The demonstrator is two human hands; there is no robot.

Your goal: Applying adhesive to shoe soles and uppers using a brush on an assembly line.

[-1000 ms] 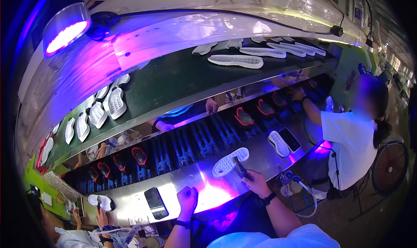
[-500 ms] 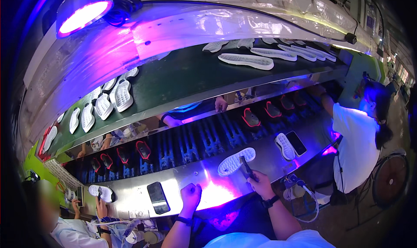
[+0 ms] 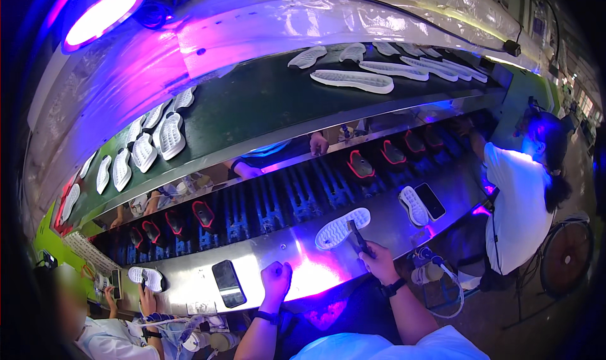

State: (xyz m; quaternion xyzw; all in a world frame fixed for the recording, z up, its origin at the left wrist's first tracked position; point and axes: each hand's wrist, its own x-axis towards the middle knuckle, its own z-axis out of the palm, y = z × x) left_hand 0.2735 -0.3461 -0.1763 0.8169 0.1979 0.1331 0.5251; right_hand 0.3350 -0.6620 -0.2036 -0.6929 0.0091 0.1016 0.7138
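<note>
My right hand is closed on a dark, slender tool, fingers wrapped about its near end. The tool points away from me, and its far end overlaps the near edge of a white shoe sole, right of that sole's middle. The sole is therefore beyond my right fingertips and a little to their left, apart from them, with the tool spanning the gap. I cannot tell whether the tool clips the sole or merely rests against it. The sole is set aslant over the metal ledge, one end toward the upper right, patterned face up; whether it lies fully flat I cannot determine.

My left hand is curled into a fist at the front of the ledge, well apart from the sole; what its inner side may hold is hidden. A black phone lies to its left.

Right of the sole, a second white sole lies just beside another phone. Behind the ledge runs a blue-slatted conveyor, bearing red-edged dark pieces. A co-worker in white is at the right.
</note>
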